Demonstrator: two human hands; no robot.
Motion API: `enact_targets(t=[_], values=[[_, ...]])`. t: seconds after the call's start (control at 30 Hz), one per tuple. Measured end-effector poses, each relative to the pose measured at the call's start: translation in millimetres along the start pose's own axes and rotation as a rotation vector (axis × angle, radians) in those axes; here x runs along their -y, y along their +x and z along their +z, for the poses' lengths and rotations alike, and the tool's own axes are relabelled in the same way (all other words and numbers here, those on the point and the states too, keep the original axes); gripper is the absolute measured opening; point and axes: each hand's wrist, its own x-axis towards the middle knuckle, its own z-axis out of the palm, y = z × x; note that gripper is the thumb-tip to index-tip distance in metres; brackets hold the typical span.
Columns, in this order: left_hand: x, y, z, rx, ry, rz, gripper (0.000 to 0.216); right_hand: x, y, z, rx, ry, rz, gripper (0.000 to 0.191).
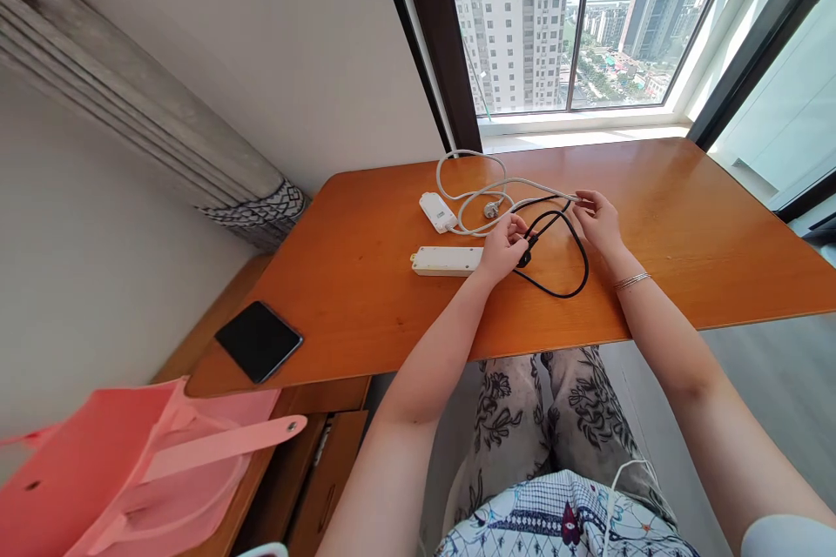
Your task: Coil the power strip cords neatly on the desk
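My left hand [502,249] is closed on a black cable [567,291] near its dark plug end, just right of a cream power strip [446,260] lying flat on the wooden table [366,296]. My right hand [597,221] pinches the same black cable where it crosses a white cable [496,187]. The black cable loops toward me between both hands. A small white adapter [437,211] and a metal plug [491,209] lie beyond my left hand.
A black phone [259,340] lies at the table's near left corner. A pink bag [117,461] sits lower left beside wooden drawers [313,479]. A large window [575,26] is behind the table, a grey rolled mat [150,113] leans on the left wall.
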Motion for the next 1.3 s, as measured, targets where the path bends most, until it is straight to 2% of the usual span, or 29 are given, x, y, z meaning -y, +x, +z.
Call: enact_targets(t=[0.13,0.27,0.33,0.37,0.47,0.53,0.67,0.8,0.9,0.97,1.03,1.1,1.2,1.3], values=[[-3,1,-7,0.053,-0.219,-0.039,0.027,-17,-1,8,0.083,-0.115,-0.023,0.073],[-9,-3,-12,0.153,-0.292,-0.044,0.033,1,-16,13,0.099,-0.140,-0.144,0.083],[-11,-6,-12,0.220,-0.278,-0.013,0.033,18,-23,12,0.072,-0.096,-0.206,0.080],[-12,-8,-12,0.257,-0.266,0.003,0.032,26,-25,11,0.044,-0.074,-0.228,0.074],[-15,-11,-9,0.351,-0.227,0.032,0.029,41,-24,5,-0.046,0.009,-0.233,0.038],[-15,-12,-8,0.367,-0.209,0.031,0.033,43,-20,0,-0.071,0.064,-0.209,0.034],[-14,-7,-8,0.214,-0.198,0.083,0.048,42,-13,-9,-0.118,0.151,-0.171,0.041],[-10,1,-13,-0.119,-0.186,0.215,0.054,42,-5,-17,-0.233,0.274,-0.060,0.047],[-7,6,-19,-0.374,-0.288,0.228,0.057,39,6,-30,-0.439,0.432,0.063,0.045],[-6,9,-22,-0.416,-0.375,0.184,0.057,35,14,-41,-0.622,0.568,0.166,0.039],[-6,9,-24,-0.363,-0.421,0.152,0.056,31,20,-51,-0.788,0.660,0.228,0.032],[-7,7,-22,-0.251,-0.411,0.149,0.055,27,24,-56,-0.890,0.674,0.217,0.024],[-6,2,-15,-0.029,-0.324,0.155,0.053,17,26,-57,-0.914,0.576,0.102,0.016],[-5,-4,-9,0.141,-0.195,0.174,0.049,3,29,-58,-0.893,0.417,-0.045,0.021]])
